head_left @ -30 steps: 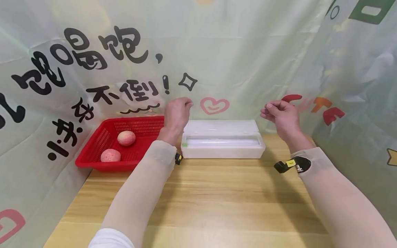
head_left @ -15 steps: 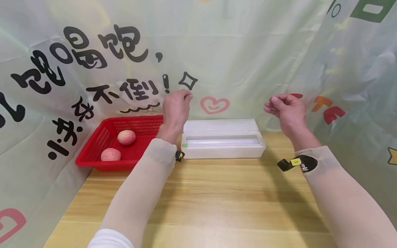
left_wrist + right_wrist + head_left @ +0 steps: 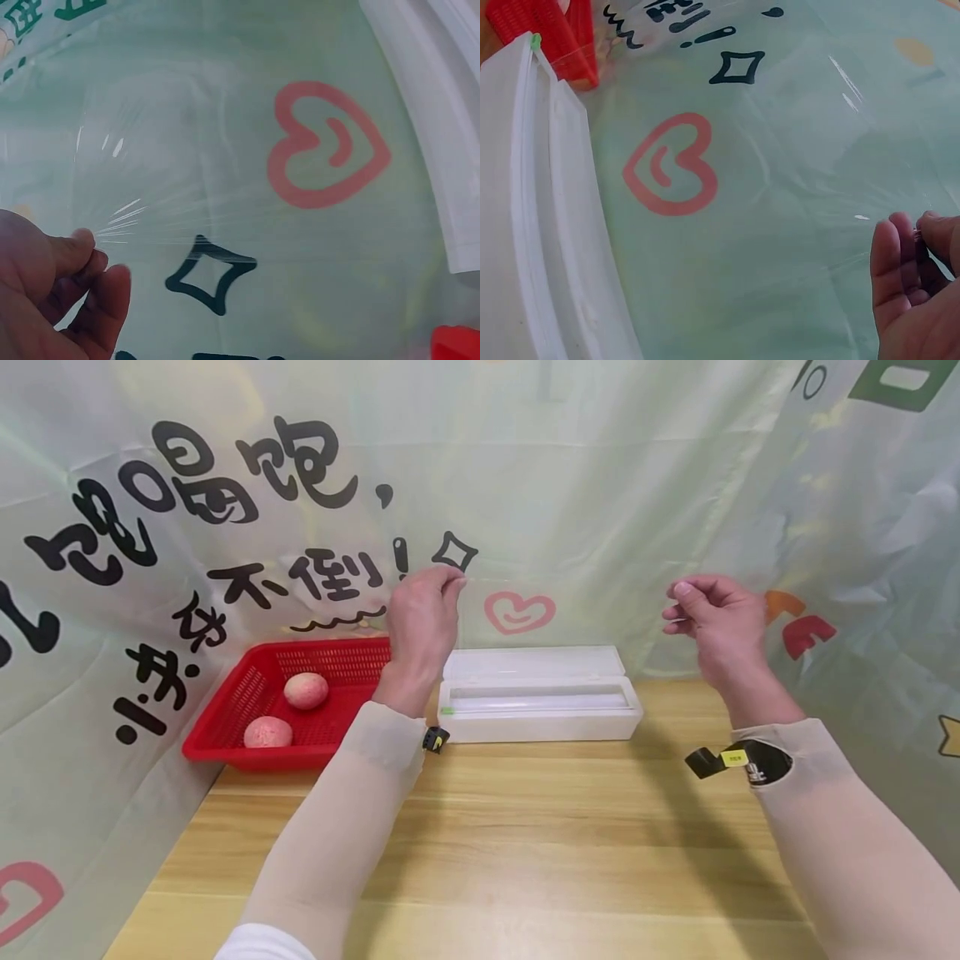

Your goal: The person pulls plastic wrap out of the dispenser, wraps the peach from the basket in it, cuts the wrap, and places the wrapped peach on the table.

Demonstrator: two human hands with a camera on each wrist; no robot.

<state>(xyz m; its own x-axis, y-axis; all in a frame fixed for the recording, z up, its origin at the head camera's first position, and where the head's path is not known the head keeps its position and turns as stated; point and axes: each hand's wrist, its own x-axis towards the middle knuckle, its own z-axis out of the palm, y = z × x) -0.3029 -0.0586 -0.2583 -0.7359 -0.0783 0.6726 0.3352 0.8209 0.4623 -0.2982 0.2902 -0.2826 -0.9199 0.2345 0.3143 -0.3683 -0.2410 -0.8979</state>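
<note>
A sheet of clear plastic wrap is pinched at one corner between the thumb and fingers of my left hand, and creases fan out from the grip. My right hand pinches the wrap on the other side, its other fingers partly extended in the right wrist view. Both hands are raised in front of the printed backdrop, above and to either side of a white wrap dispenser box. The dispenser's lid is tilted back, and a roll shows in its slot. In the head view the wrap is almost invisible.
A red plastic basket stands at the left, partly behind the left forearm. In it lie two pink, peach-like fruits. Everything rests on a wooden table. Cloth walls with printed lettering close off the back and sides.
My right hand has moved right and a little up, while my left hand has risen slightly, drifting a touch left. The gap between them has widened. Dispenser and basket have stayed put.
</note>
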